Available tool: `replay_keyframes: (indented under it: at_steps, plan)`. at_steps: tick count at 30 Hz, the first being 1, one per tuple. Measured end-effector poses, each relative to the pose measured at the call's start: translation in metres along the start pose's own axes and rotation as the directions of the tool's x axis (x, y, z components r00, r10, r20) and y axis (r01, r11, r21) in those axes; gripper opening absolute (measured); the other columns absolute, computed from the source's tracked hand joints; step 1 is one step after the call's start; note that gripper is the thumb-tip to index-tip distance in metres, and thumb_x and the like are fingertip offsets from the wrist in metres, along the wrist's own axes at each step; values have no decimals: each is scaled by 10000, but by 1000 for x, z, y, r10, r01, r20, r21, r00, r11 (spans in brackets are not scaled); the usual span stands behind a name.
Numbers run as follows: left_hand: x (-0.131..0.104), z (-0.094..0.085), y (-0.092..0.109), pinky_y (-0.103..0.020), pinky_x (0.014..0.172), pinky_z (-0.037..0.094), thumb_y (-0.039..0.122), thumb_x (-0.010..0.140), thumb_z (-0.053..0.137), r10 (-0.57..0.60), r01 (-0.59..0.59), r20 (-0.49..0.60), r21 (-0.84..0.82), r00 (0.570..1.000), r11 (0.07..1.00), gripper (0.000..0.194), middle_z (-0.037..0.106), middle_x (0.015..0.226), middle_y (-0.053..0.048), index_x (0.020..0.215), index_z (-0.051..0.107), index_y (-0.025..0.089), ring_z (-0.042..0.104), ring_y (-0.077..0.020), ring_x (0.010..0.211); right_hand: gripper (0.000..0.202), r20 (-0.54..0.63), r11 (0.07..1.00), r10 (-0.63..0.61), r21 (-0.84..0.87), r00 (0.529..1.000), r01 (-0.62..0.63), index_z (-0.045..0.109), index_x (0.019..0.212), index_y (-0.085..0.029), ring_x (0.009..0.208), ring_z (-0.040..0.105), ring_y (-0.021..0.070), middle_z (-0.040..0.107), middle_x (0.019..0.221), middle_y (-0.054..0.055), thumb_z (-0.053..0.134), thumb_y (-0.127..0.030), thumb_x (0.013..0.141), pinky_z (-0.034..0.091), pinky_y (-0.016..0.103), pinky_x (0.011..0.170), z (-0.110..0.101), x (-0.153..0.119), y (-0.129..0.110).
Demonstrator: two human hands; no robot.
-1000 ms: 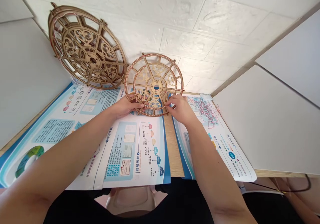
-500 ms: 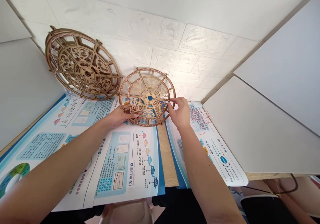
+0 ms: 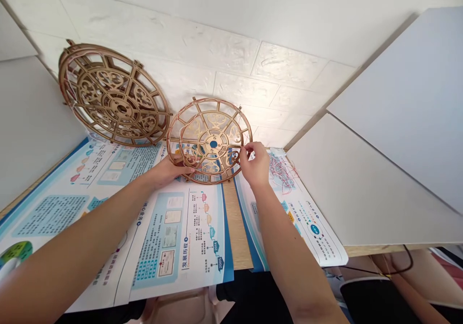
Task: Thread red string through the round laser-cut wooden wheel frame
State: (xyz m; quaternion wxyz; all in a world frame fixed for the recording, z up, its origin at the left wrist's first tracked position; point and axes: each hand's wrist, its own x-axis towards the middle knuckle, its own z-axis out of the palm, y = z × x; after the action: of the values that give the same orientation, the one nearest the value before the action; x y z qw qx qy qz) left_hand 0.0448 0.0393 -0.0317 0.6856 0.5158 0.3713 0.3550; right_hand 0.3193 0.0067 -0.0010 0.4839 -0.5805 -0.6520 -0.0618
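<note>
A round openwork wooden wheel (image 3: 218, 133) stands tilted above the table, with thin reddish wire running along its rim. My left hand (image 3: 170, 170) grips its lower left edge, the thumb in front and the other fingers partly hidden behind. At the right rim, my right hand (image 3: 255, 162) is closed in a pinch around the rim or the wire there; which of the two is too small to tell. Larger wooden wheels (image 3: 121, 106), stacked together, lean on the wall at the left, with wire on their rims too.
Printed posters (image 3: 173, 266) cover much of the wooden table (image 3: 237, 227). A tangle of pink wires (image 3: 284, 172) lies right of my right hand. White panels (image 3: 361, 184) stand at the right, a white brick-patterned wall (image 3: 289, 68) behind. Part of another person shows at lower right.
The whole view has shifted slightly, so the wheels and hands appear a little further left. My right hand's fingers have bent closer together at the rim.
</note>
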Motion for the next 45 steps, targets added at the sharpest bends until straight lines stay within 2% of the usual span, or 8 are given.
replay_keyframes:
  at_steps: [5,11,15,19,25,29,36,45]
  plan:
    - [0,-2,-3,-409,962,550,293,696,881,45,-43,-14,120,999,992,367,763,1183,-77,1049,795,237,692,-296,1118,127,50,996,39,-80,998,-35,479,738,-237,723,545,215,573,732,26,533,-164,827,428,342,698,-6,3,2]
    - [-6,3,5,-420,820,597,301,648,904,64,-50,-72,182,995,982,422,788,1084,-73,1054,801,250,719,-321,1021,144,74,994,67,-93,995,-60,448,708,-247,696,532,214,568,709,22,531,-158,785,420,341,676,-10,4,0]
    - [-10,8,11,-470,901,591,322,622,916,93,-67,-97,243,991,968,398,786,1088,-94,992,810,220,712,-354,1065,172,63,993,86,-87,994,-81,413,683,-255,681,528,210,557,689,16,541,-159,744,431,337,668,-12,6,-3]
    - [-12,9,12,-486,929,586,332,636,909,138,-99,-119,281,983,955,435,776,1121,-112,1035,801,197,702,-363,1094,153,56,994,83,-82,995,-78,422,681,-254,685,542,212,564,686,18,538,-176,743,442,341,680,-14,7,-3]
    - [-13,12,13,-480,1015,548,321,745,826,343,-296,-60,380,938,876,260,787,1087,-75,987,812,227,700,-326,1099,116,63,995,90,-57,994,-86,449,692,-251,674,552,214,575,681,22,547,-218,745,468,353,689,-16,6,-2]
    - [-14,13,14,-486,983,565,336,744,819,343,-288,-67,410,937,866,274,787,1084,-76,998,812,233,708,-333,1068,111,50,995,87,-59,995,-84,453,689,-252,671,557,212,578,676,22,548,-230,744,480,351,689,-15,7,-1]
    - [-15,15,15,-490,1017,551,334,770,802,423,-379,-13,417,906,826,269,782,1099,-95,1011,808,212,704,-323,1088,71,31,991,130,-28,991,-129,498,694,-242,646,558,207,590,669,25,543,-230,748,478,347,674,-16,7,-2]
    - [-17,17,18,-477,1042,540,297,787,793,408,-366,-6,427,913,827,253,770,1152,-90,1025,812,215,687,-324,1139,46,-2,983,178,46,984,-177,537,725,-233,629,554,199,592,666,15,549,-259,761,466,339,655,-17,7,-5]
